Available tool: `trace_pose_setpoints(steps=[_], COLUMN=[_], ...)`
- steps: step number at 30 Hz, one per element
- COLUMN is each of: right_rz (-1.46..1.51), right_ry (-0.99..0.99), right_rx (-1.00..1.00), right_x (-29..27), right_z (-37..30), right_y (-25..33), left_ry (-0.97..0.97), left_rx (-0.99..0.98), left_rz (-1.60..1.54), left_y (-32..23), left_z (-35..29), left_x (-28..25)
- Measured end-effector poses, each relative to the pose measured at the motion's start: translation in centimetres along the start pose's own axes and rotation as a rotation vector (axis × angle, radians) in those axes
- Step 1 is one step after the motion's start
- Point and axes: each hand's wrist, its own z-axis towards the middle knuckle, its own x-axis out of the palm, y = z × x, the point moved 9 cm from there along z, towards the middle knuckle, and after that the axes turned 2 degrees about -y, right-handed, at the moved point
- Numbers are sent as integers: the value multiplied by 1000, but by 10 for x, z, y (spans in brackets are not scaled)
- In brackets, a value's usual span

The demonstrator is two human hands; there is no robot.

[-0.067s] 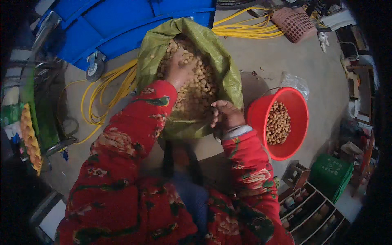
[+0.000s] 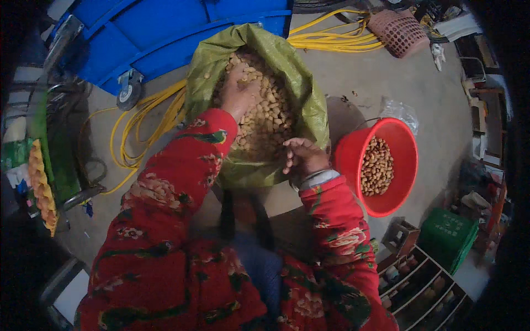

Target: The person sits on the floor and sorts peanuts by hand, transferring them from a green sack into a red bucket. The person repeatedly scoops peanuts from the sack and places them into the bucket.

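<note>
Peanuts in their shells (image 2: 271,110) fill an open olive-green woven sack (image 2: 310,91) standing in front of me. My left hand (image 2: 238,98) reaches down into it, on the peanuts at the left side. Its thumb and fingers are apart, the fingertips partly lost among the shells. Over the sack's near right rim, my right hand (image 2: 307,157) hangs with loosely bent, separated fingers; I see nothing held in it. To its right, a red bucket (image 2: 406,165) tilts towards me with more peanuts (image 2: 376,168) at its bottom.
A blue wheeled metal cart (image 2: 165,33) stands beyond the sack. Yellow hose or cable coils (image 2: 130,140) lie left and far right on the floor. A pink perforated basket (image 2: 398,33), a clear plastic bag (image 2: 398,116), a green folded stack (image 2: 447,237) and a rack (image 2: 422,287) line the right.
My left hand has shifted slightly among the peanuts, and its thumb stands out more from the fingers. My right hand has barely moved. The sack and bucket stay in place.
</note>
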Motion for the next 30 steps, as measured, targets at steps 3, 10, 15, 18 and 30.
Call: trace_pose_setpoints(steps=[3,10,15,18,30], right_rz=[-13,-350,-1099,-1346,-1518], right_ry=[53,-39,-271,-318,-281], right_rx=[61,-219,-506,-471,-286], right_x=[2,6,10,15,24], right_z=[7,10,27,46,81], right_y=[-19,-10,16,15,0], left_ry=[6,154,258,242,209], left_rx=[204,378,385,344,403], left_rz=[234,588,988,998,1235], left_y=[-21,-15,4,6,-5], left_z=[4,-4,-13,-10,-6], left_x=[-17,-26,-17,-25,-40])
